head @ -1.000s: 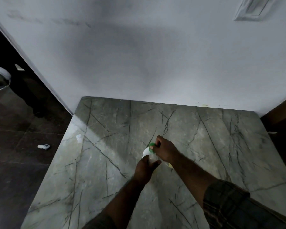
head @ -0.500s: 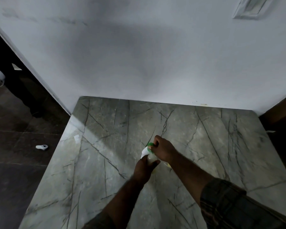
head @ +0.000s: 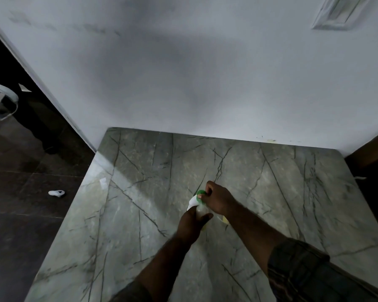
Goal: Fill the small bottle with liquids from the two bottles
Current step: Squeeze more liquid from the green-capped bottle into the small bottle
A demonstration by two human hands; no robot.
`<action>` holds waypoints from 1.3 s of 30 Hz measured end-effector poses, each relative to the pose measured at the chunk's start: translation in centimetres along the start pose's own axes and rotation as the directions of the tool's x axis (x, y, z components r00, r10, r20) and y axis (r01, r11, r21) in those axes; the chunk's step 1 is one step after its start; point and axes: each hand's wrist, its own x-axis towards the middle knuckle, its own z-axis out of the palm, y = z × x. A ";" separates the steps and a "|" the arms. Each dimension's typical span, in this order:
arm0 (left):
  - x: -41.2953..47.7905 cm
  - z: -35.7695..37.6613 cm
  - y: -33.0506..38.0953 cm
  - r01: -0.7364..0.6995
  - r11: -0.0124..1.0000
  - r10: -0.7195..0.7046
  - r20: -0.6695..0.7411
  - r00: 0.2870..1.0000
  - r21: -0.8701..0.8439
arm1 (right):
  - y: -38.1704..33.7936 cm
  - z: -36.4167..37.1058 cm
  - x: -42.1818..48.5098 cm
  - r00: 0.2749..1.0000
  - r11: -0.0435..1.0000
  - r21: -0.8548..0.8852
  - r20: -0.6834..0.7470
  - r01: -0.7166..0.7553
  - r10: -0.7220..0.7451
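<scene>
A pale, translucent bottle [head: 201, 211] stands on the grey marble table [head: 140, 214] near its middle. My left hand [head: 191, 223] grips the bottle's body from the near side. My right hand [head: 218, 199] reaches over from the right and pinches its green cap [head: 199, 194]. A white bottle [head: 192, 202] shows just behind and left of the held one, mostly hidden. A yellowish object [head: 225, 220] peeks out under my right wrist; what it is cannot be made out.
A white wall [head: 205, 73] rises at the table's far edge. The dark tiled floor [head: 20, 214] lies to the left, with a small white object [head: 56, 193] on it. A white round frame [head: 2, 101] stands far left. Dark wooden furniture [head: 371, 149] borders the right.
Both hands stay on the bottle and its green cap; the right hand has shifted only slightly at the cap. The view has moved a little.
</scene>
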 end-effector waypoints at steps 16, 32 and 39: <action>0.5 0.2 -0.2 -0.027 0.999 0.027 -0.001 1.000 -0.020 | -0.1 -0.7 0.4 0.999 0.999 0.029 0.017 -0.029 0.028; 0.6 -0.1 0.0 -0.051 0.994 0.051 -0.008 0.999 -0.095 | -0.8 -1.8 1.8 0.997 0.986 0.164 0.071 -0.030 0.019; 0.4 -0.2 -0.5 -0.050 0.997 0.047 -0.052 0.998 -0.066 | 1.9 -3.3 -1.8 0.992 0.948 0.317 -0.117 -0.012 0.052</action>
